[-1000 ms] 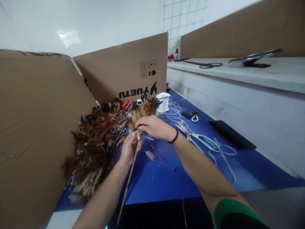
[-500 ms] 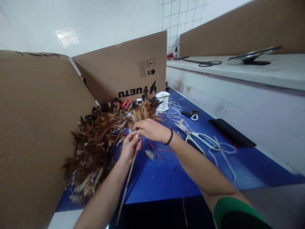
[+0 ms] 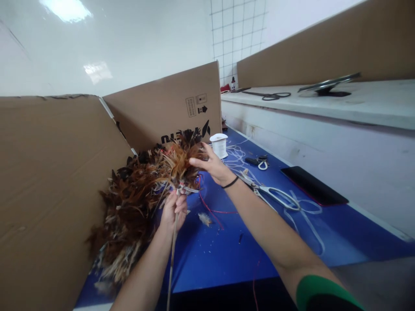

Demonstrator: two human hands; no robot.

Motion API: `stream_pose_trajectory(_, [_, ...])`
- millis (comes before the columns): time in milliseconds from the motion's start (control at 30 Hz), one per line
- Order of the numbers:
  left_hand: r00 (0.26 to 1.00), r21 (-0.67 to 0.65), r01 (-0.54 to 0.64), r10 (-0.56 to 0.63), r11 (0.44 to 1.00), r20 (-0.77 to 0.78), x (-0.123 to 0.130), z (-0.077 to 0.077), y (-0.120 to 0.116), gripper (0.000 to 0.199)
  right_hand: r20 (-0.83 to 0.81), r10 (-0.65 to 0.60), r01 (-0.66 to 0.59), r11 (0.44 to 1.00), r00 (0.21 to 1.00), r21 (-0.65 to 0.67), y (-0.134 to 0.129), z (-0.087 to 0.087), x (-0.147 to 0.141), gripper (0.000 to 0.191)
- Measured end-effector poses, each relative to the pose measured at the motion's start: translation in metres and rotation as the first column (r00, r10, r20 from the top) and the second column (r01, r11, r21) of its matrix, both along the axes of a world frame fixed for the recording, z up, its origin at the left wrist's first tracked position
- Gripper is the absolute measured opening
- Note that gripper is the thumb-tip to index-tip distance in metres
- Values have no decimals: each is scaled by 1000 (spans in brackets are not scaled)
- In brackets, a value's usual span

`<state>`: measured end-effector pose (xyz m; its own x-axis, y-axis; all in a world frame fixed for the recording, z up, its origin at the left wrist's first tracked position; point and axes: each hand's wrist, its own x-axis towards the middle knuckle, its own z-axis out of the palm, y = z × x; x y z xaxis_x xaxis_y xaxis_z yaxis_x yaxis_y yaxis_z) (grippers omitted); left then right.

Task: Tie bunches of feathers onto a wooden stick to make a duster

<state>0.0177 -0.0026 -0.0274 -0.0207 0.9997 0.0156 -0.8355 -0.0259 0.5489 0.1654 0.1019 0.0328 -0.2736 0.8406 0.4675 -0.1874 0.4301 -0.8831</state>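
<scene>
My left hand (image 3: 174, 212) is closed around a thin stick (image 3: 171, 263) just under a bunch of brown and black feathers (image 3: 179, 166), which together look like a feather duster. The stick slants down toward me past the table's edge. White material, perhaps binding or quills, shows where the feathers meet the stick. My right hand (image 3: 216, 167) is at the right side of the bunch, thumb and fingers apart; the fingertips are partly among the feathers. Left of the hands lies a large heap of brown feathers (image 3: 128, 211). A red cord (image 3: 210, 211) trails on the blue table (image 3: 223, 255).
Cardboard panels (image 3: 58, 185) stand on the left and behind. A white spool (image 3: 219, 147) sits by loose clear strands. Scissors (image 3: 281, 198), black-handled snips (image 3: 257, 162) and a flat black slab (image 3: 313, 185) lie to the right. A white ledge (image 3: 324, 106) runs along the right side.
My right hand has left the pinch beside my left hand, moving up and right to the feathers with fingers spread. The feather bunch now stands upright above my left hand. The camera has tilted up slightly.
</scene>
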Motion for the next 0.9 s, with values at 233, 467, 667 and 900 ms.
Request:
stream_pose_trajectory(233, [999, -25, 36, -36, 999, 8, -3, -1, 0, 17, 164, -78, 34, 966, 983, 256, -6, 0, -8, 94])
stream_pose_trajectory(467, [997, -41, 75, -74, 996, 21, -2, -1, 1, 20, 192, -203, 144, 948, 960, 284, -9, 2, -7, 92])
stream_pose_trajectory(667, [994, -87, 100, -96, 991, 58, 0, 1, -1, 21, 133, -148, 103, 950, 980, 294, -10, 3, -6, 88])
stream_pose_trajectory(900, [981, -140, 173, -183, 975, -65, 1, 6, -3, 15, 94, -90, 64, 966, 992, 251, -4, -3, -7, 88])
